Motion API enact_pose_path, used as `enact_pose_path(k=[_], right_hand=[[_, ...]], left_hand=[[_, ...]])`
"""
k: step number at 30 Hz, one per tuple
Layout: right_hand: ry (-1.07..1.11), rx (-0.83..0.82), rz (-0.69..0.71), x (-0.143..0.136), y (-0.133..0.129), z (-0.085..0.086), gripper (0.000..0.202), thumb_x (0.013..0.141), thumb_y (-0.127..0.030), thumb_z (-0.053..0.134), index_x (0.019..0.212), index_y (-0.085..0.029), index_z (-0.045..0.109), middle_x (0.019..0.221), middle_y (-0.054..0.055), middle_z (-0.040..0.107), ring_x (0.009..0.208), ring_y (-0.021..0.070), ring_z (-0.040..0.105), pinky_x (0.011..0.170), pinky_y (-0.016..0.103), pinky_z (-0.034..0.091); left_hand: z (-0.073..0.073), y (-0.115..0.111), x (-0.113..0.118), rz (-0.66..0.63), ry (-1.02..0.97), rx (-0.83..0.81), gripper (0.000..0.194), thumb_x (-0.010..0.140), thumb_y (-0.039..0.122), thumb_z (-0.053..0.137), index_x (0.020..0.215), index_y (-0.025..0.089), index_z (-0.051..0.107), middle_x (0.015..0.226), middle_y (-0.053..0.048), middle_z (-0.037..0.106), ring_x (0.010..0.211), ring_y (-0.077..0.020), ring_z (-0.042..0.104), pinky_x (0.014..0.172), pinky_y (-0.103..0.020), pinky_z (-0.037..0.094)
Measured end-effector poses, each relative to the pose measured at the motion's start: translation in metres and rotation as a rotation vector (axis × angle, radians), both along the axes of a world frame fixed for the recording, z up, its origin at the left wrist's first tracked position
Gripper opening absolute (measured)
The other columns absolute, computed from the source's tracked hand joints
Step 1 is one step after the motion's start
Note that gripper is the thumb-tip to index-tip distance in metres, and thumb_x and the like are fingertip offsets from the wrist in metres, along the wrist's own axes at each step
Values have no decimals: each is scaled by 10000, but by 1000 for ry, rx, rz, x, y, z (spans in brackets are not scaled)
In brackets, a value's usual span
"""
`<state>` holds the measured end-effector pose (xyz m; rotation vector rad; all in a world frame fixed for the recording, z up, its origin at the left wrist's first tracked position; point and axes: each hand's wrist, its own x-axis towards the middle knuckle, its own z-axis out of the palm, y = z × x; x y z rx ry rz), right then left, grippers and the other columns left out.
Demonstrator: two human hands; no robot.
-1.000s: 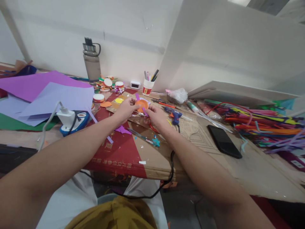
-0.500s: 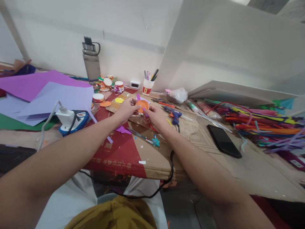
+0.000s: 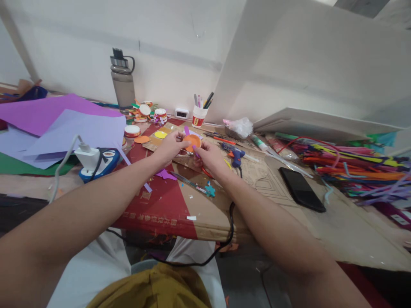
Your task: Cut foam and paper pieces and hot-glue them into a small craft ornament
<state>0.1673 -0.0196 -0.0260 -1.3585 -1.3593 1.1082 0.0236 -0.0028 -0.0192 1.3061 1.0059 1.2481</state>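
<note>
Between my two hands is an orange paper disc (image 3: 193, 142) with purple strips sticking out at its upper left and lower right. My left hand (image 3: 171, 147) pinches the disc's left edge. My right hand (image 3: 208, 157) grips the right side, thumb beside the lower purple strip (image 3: 195, 149). Below the hands a pen (image 3: 189, 182) and a small teal paper flower (image 3: 209, 189) lie on the cardboard. Purple paper scraps (image 3: 166, 174) lie under my left wrist. Orange scissor handles (image 3: 207, 172) are partly hidden by my right hand.
A blue glue gun (image 3: 236, 157) lies right of my hands, a black phone (image 3: 302, 189) farther right. Pipe cleaners (image 3: 356, 169) fill the right side. A water bottle (image 3: 123, 81), pen cup (image 3: 199, 116) and small clock (image 3: 181, 113) stand behind. Left are paper sheets (image 3: 80, 130) and a power strip (image 3: 102, 164).
</note>
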Motion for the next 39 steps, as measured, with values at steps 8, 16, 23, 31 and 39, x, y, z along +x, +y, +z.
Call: enact_pose_path(k=[8,16,23,31,39], right_hand=[[-6,25,16,1,0,-1,116,774,-304,599,752,-213,531,584,-33,546,488,108,485,459,239,455],[20,-1,17,0,1,0,120,747,-298,624,768,-209,546,585,-33,552,514,116,508,462,232,466],[91,-6,77,5,5,-1,147,735,-332,611,783,-197,575,660,-36,554,563,108,543,465,222,492],[80,-6,56,2,5,-4,124,753,-302,598,725,-207,524,574,-48,547,485,94,505,444,211,463],[4,48,45,4,6,-7,140,748,-311,597,698,-211,512,562,-37,546,475,98,499,447,214,454]], left_hand=[[0,0,0,5,-11,-2,241,651,159,717,812,164,539,783,-3,609,629,-87,574,563,-209,476],[-3,3,0,10,-23,-1,251,633,155,716,789,166,519,778,9,595,605,-81,562,553,-212,475],[3,0,-1,19,-112,-103,359,575,182,782,788,174,493,691,40,565,539,-69,543,507,-199,463],[3,-2,1,11,-112,-83,370,570,205,802,775,168,496,670,36,586,524,-66,544,492,-195,452],[9,-10,5,-16,-102,-132,284,638,186,740,792,172,501,703,18,594,559,-89,576,498,-207,474]])
